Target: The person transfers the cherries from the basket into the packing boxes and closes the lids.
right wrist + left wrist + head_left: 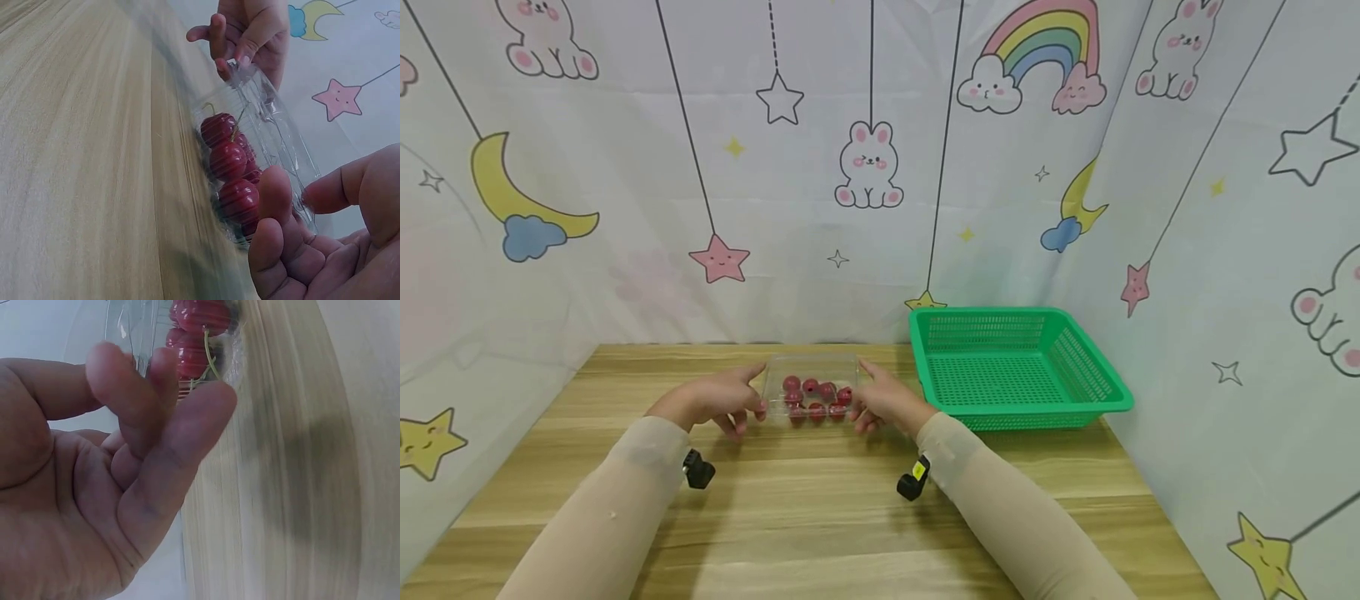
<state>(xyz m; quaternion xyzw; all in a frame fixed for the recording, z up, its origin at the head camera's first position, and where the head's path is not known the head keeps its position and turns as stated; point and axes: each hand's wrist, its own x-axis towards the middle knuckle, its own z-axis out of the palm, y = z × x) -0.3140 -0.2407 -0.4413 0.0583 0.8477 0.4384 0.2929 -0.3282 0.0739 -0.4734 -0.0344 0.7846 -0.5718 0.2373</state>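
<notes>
A clear plastic box (811,365) with several dark red cherries (793,397) stands on the table between both hands. Thin green stems show on some cherries (229,160) in the right wrist view. My left hand (718,402) pinches the box's left side between thumb and finger, the other fingers loosely bent. On the right side, my right hand (886,402) pinches the clear edge, its thumb and a curled finger at the plastic (284,137). Whether the lid is fastened I cannot tell.
To the right stands a green perforated plastic basket (988,379), near the back of the wooden table (790,517). A white curtain (805,283) printed with bunnies, stars and moons hangs behind and at the sides. Small black cameras (698,471) are strapped to both wrists.
</notes>
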